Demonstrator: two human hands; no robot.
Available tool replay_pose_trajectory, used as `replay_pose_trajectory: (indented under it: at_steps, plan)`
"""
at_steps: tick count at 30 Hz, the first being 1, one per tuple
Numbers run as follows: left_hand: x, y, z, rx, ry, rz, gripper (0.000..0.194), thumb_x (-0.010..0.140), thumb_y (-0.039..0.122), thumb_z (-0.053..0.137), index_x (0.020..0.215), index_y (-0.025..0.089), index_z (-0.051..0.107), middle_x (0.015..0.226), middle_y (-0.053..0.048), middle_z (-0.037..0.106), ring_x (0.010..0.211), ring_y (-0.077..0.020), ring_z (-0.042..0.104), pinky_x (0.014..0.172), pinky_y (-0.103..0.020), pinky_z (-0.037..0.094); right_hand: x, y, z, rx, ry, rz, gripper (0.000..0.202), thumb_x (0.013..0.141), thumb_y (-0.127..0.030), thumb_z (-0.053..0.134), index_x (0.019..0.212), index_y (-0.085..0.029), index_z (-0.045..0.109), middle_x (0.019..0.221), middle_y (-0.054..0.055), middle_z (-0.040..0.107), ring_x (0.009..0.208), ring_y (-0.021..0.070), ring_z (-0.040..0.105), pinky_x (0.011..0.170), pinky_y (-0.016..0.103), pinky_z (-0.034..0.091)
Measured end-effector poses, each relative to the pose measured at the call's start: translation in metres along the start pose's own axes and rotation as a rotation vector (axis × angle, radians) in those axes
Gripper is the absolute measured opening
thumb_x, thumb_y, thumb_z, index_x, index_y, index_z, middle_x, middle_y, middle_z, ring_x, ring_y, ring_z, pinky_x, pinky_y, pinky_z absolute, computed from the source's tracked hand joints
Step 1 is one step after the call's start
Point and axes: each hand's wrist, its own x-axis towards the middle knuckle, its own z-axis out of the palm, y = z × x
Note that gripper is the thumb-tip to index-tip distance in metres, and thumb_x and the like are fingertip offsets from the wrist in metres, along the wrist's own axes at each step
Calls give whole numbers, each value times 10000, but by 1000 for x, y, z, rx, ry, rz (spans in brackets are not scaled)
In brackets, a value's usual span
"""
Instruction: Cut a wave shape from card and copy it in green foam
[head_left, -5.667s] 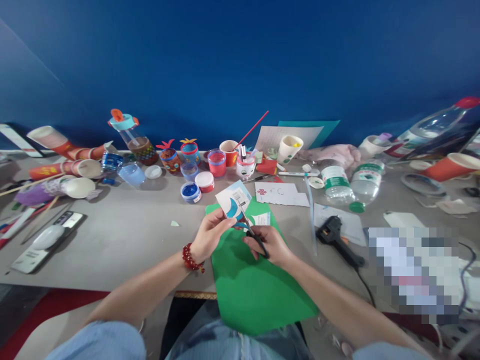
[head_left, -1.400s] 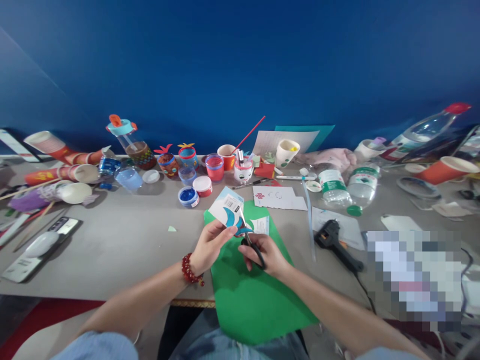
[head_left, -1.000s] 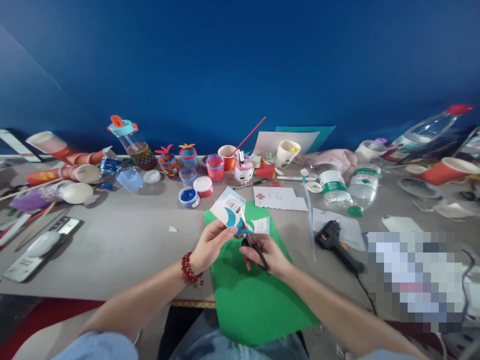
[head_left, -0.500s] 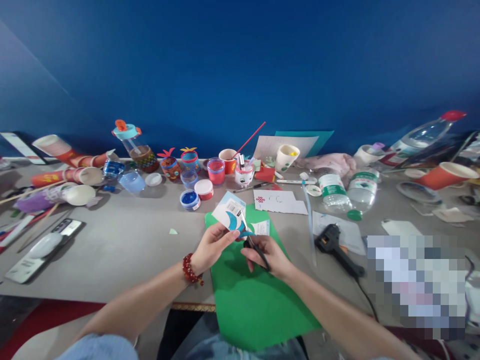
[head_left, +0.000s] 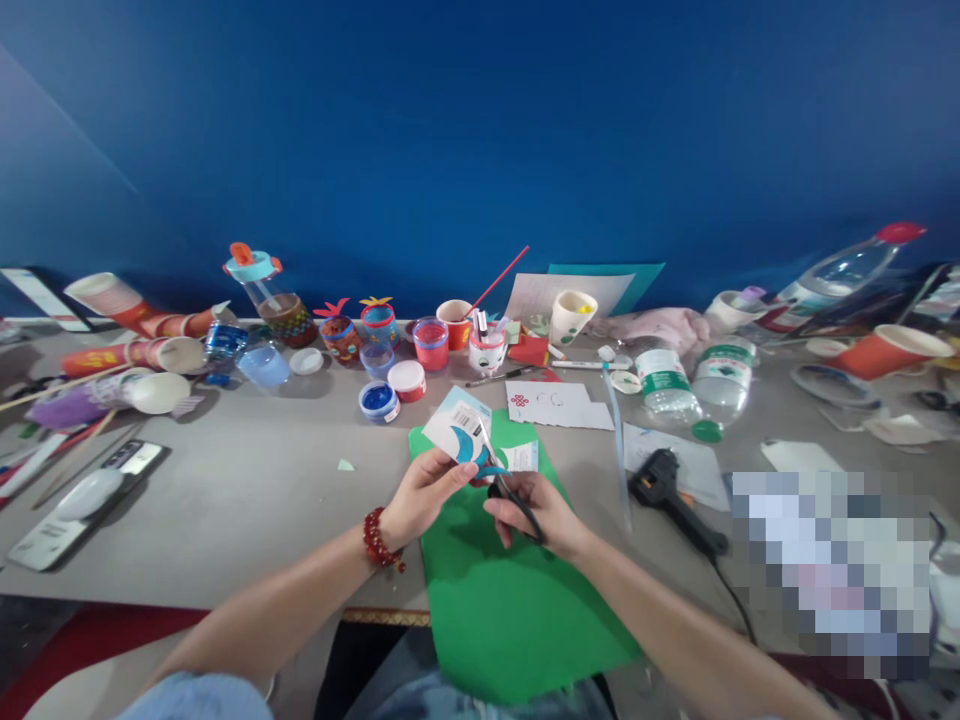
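Between its thumb and fingers, my left hand (head_left: 429,492) pinches a piece of printed card (head_left: 453,420), white and light blue with a barcode and a darker blue curved shape. My right hand (head_left: 541,512) is closed around the black handles of scissors (head_left: 517,505). Their blades point up and left and lie against the card, where a thin blue strip curls beside them. Under both hands lies a large green sheet (head_left: 525,610). A smaller white and green printed piece (head_left: 523,457) shows just behind my right hand.
Blue paint (head_left: 379,400) in an open pot stands behind my left hand. Cut white paper (head_left: 559,405) lies behind the green sheet. To the right are a black glue gun (head_left: 679,500) with its cord and clear bottles (head_left: 667,385). A phone (head_left: 90,505) lies at left.
Both hands keep nearly the same place and hold. My right hand and the scissors have shifted very slightly; the view has moved a little.
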Motion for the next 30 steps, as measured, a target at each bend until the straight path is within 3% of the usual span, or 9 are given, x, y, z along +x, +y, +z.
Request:
replay_pose_trajectory:
  at_steps: [6,12,19,23,30]
  plan:
    - [0,1,1,2,0,10,252,692,345,761,828,141,702,767,-28,698,701,-144,641,690,-267,543,0,2,-1,-14,-11,6,359,767,-473,646,682,-132,573,464,-8,590,379,72,459,401,183,304]
    - [1,-2,-2,34,-37,9,255,716,363,738,843,145,698,781,-27,688,715,-146,629,718,-275,527,1,5,-3,-14,-21,2,305,748,-417,690,728,-128,595,465,-16,593,391,81,486,412,182,314]
    - [2,-7,-8,140,-127,14,256,791,372,663,884,135,691,806,-39,667,770,-154,606,759,-271,491,1,6,-4,-21,-16,14,370,762,-487,653,746,-120,608,458,-13,586,377,75,465,403,184,316]
    - [2,-6,-7,142,-117,38,251,783,368,672,874,134,676,804,-35,660,775,-157,599,760,-277,491,2,8,-4,-4,4,17,377,757,-497,653,759,-123,601,446,-17,580,368,77,461,403,188,322]
    - [5,-4,-9,61,-35,71,167,803,306,665,817,149,608,788,-15,642,728,-119,599,719,-238,481,2,4,-5,-56,36,28,412,774,-509,632,594,-156,520,439,-7,575,375,58,404,395,187,271]
